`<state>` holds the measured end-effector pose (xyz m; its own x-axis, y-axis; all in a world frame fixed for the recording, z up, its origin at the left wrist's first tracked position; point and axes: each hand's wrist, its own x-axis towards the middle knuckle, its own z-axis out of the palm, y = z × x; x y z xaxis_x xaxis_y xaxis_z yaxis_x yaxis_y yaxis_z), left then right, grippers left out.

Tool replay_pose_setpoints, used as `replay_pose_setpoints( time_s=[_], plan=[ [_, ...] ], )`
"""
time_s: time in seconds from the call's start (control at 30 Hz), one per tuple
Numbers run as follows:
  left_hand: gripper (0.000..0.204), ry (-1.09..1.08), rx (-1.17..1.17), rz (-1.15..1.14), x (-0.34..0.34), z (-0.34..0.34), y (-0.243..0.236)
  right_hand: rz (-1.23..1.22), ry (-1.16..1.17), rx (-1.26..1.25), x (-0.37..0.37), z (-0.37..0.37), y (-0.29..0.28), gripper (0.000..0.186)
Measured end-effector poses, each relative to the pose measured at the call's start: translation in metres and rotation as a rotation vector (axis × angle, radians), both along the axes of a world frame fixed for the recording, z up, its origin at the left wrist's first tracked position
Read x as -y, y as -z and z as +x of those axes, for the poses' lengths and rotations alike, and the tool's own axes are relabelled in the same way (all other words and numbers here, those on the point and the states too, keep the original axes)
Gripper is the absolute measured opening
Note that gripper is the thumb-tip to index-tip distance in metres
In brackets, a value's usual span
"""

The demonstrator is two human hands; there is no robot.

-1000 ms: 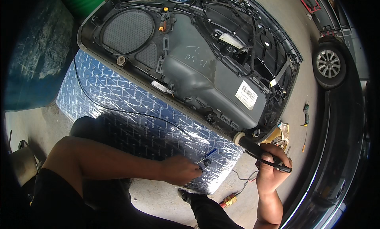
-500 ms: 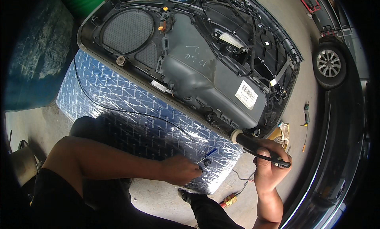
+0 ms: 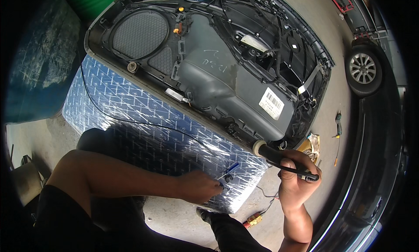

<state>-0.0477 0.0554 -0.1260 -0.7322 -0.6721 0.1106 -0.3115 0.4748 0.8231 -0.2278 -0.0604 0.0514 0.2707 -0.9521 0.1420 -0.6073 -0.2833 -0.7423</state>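
My right hand (image 3: 297,175) is wrapped round a black cylindrical tool (image 3: 275,155) with a pale round head and a black cord at its rear. The head is at the near right edge of a dark car door panel (image 3: 209,77), lying inner side up. Closed, my left hand (image 3: 201,186) rests on a blue-printed, film-wrapped package (image 3: 139,108) under the panel. What its fingers hold, if anything, is hidden. Beside its knuckles lie a blue-handled screwdriver (image 3: 233,167) and small black plastic pieces (image 3: 228,178).
A black cable (image 3: 148,123) crosses the package. On the floor lie a green-and-black tool (image 3: 338,123), a red-and-yellow object (image 3: 253,220) with a wire and a yellow bag (image 3: 310,146). A dark car (image 3: 375,151) stands at right, a blue drum (image 3: 41,64) at left.
The tool in my right hand has shifted slightly left along the panel's edge. My left hand stays in place.
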Motion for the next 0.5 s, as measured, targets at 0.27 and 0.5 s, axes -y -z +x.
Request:
replay_pose_setpoints(
  time_s=[0.27, 0.5],
  plan=[
    [0.006, 0.025, 0.039, 0.014, 0.0, 0.001, -0.002, -0.027, 0.088, 0.056, 0.004, -0.016, -0.005, 0.027],
    [0.008, 0.045, 0.053, 0.03, 0.0, 0.001, -0.001, 0.027, 0.108, 0.119, 0.003, -0.019, -0.001, 0.025]
  ],
)
